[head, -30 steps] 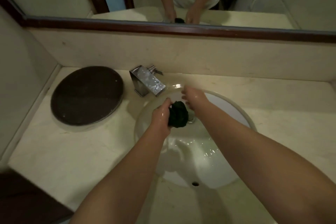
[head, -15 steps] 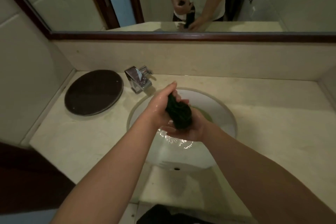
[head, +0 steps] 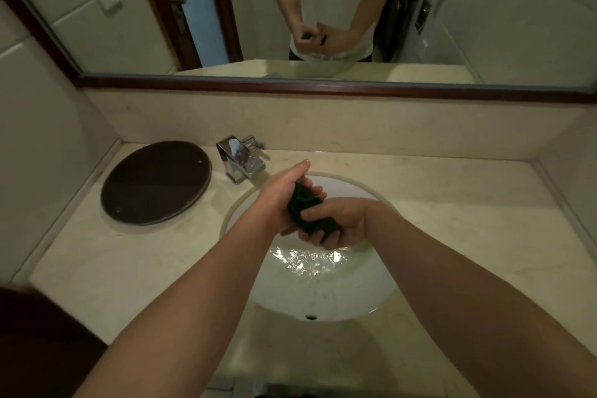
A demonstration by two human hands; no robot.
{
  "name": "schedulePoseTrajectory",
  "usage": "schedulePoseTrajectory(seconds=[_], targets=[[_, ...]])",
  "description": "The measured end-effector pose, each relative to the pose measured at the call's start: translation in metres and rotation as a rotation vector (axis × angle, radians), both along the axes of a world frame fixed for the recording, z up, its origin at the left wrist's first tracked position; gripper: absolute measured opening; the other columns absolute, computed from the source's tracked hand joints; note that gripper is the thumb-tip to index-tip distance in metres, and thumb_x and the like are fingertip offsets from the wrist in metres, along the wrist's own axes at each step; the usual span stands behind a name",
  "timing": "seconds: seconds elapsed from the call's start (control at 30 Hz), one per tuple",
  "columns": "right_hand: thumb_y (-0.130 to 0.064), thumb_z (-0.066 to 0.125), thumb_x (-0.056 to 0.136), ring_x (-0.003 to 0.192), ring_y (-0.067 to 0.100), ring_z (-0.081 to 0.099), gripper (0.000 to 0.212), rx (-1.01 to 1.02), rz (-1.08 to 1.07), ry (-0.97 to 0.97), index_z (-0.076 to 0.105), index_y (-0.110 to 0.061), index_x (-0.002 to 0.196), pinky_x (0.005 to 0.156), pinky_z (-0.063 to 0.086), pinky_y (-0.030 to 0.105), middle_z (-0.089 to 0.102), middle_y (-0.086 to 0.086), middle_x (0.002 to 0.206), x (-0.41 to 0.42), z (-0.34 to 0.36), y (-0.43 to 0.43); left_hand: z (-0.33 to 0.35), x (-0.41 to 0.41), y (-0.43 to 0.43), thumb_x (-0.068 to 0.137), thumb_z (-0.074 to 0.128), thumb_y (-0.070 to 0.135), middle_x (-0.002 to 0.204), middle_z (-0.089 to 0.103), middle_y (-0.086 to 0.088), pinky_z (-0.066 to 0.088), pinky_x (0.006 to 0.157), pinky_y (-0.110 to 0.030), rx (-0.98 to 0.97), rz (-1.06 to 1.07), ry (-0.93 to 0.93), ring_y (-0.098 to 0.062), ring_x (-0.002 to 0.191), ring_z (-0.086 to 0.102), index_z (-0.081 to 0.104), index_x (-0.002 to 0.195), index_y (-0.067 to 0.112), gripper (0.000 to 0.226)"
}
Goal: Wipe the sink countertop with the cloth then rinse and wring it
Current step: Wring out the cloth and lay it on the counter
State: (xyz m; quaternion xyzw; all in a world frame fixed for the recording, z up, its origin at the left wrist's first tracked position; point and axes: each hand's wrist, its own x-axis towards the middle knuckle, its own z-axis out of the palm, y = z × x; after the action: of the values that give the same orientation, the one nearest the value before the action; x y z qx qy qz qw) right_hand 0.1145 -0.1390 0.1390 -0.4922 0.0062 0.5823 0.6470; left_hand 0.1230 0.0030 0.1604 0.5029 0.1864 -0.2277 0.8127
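I get a dim, yellowish picture. Glare glints off the water (head: 303, 260) in the white oval basin (head: 323, 304) and the chrome square tap (head: 240, 160). Soft shadows lie on the pale cream stone surface (head: 129, 268). The dark wooden mirror frame (head: 323, 87) bends at the edges.

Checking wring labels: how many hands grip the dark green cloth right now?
2. The left hand grips the upper end of the wadded dark green cloth, the right hand the lower end, both over the white oval sink basin.
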Motion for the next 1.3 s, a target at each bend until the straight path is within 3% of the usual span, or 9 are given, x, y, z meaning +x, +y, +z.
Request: schedulePoseTrajectory(seconds=[0.1, 0.33, 0.53, 0.7, 0.8, 0.9, 1.07, 1.17, 1.3], targets=[[-0.014, 0.059, 0.089, 0.047, 0.006, 0.042, 0.007, -0.272, 0.056, -0.172, 0.058, -0.007, 0.091, 0.036, 0.027, 0.015, 0.050, 0.000, 0.064, 0.002, 0.015, 0.016, 0.002, 0.001, 0.003, 0.095, 0.061, 0.031, 0.046, 0.041, 0.003, 0.054, 0.064, -0.032, -0.026, 0.035, 0.025, -0.014, 0.040, 0.047, 0.049, 0.068, 0.018, 0.032], [-0.023, 0.053, 0.087, 0.048, 0.015, 0.037, 0.013, -0.622, 0.115, -0.485, 0.046, -0.014, 0.081, 0.042, 0.026, 0.023, 0.045, 0.003, 0.063, -0.006, 0.017, 0.044, -0.007, 0.012, 0.008, 0.099, 0.053, 0.029, 0.040, 0.034, 0.005, 0.028, 0.035, -0.018, 0.194, 0.147, 0.071, -0.010, 0.032, 0.028, 0.037, 0.058, 0.019, 0.045], [-0.021, 0.043, 0.096, 0.071, 0.027, 0.055, 0.028, -1.171, 0.407, -1.271, 0.066, -0.006, 0.099, 0.063, 0.045, 0.034, 0.057, 0.006, 0.077, -0.022, 0.006, 0.068, -0.019, 0.012, 0.003, 0.096, 0.054, 0.025, 0.051, 0.041, -0.001, 0.029, 0.038, -0.016, 0.261, 0.255, 0.167, -0.014, 0.037, 0.032, 0.045, 0.063, 0.014, 0.036], [-0.022, 0.051, 0.093, 0.085, 0.028, 0.065, 0.026, -1.276, 0.377, -1.086, 0.063, -0.012, 0.113, 0.070, 0.051, 0.036, 0.062, 0.006, 0.085, -0.016, -0.006, 0.066, -0.026, 0.007, 0.000, 0.093, 0.053, 0.027, 0.054, 0.050, -0.003, 0.042, 0.058, -0.029, 0.334, 0.269, 0.125, -0.020, 0.051, 0.045, 0.052, 0.067, 0.011, 0.031], [-0.027, 0.062, 0.092, 0.077, 0.020, 0.069, 0.028, -0.962, -0.022, -0.676, 0.060, -0.009, 0.113, 0.077, 0.060, 0.037, 0.068, 0.006, 0.091, -0.011, -0.001, 0.046, -0.018, 0.006, 0.003, 0.097, 0.055, 0.031, 0.067, 0.056, -0.005, 0.050, 0.068, -0.033, 0.389, 0.037, -0.136, -0.022, 0.068, 0.056, 0.052, 0.072, 0.012, 0.032], [-0.012, 0.063, 0.091, 0.090, 0.030, 0.071, 0.035, -0.573, -0.248, -0.327, 0.052, -0.001, 0.122, 0.073, 0.061, 0.039, 0.069, 0.014, 0.104, -0.010, 0.015, 0.019, -0.005, -0.003, 0.018, 0.091, 0.064, 0.021, 0.107, 0.061, -0.008, 0.057, 0.084, -0.034, 0.567, -0.236, -0.439, -0.023, 0.101, 0.063, 0.057, 0.108, 0.016, 0.018], [-0.007, 0.055, 0.093, 0.053, 0.009, 0.058, 0.012, -0.367, -0.349, -0.216, 0.049, -0.010, 0.103, 0.037, 0.033, 0.014, 0.068, 0.004, 0.074, -0.008, 0.040, -0.001, 0.007, -0.004, 0.043, 0.065, 0.060, -0.007, 0.147, 0.038, -0.017, 0.038, 0.111, -0.039, 1.151, -0.628, -1.425, -0.031, 0.138, 0.035, 0.045, 0.139, 0.012, 0.078], [-0.007, 0.046, 0.095, 0.044, 0.004, 0.040, 0.009, -0.294, -0.226, -0.227, 0.049, -0.014, 0.090, 0.035, 0.018, 0.012, 0.052, -0.001, 0.063, -0.010, 0.060, 0.000, 0.008, 0.006, 0.041, 0.073, 0.060, -0.007, 0.146, 0.042, -0.023, 0.031, 0.113, -0.054, 1.476, -0.710, -1.761, -0.042, 0.139, 0.034, 0.042, 0.138, 0.014, 0.071], [-0.014, 0.043, 0.097, 0.039, 0.003, 0.028, 0.023, -0.250, -0.089, -0.239, 0.043, -0.017, 0.075, 0.038, 0.009, 0.015, 0.038, -0.007, 0.052, -0.015, 0.082, 0.011, 0.023, 0.020, 0.034, 0.083, 0.056, -0.001, 0.106, 0.065, -0.023, 0.052, 0.090, -0.052, 1.323, -0.467, -2.094, -0.038, 0.095, 0.063, 0.050, 0.114, 0.007, 0.032]])
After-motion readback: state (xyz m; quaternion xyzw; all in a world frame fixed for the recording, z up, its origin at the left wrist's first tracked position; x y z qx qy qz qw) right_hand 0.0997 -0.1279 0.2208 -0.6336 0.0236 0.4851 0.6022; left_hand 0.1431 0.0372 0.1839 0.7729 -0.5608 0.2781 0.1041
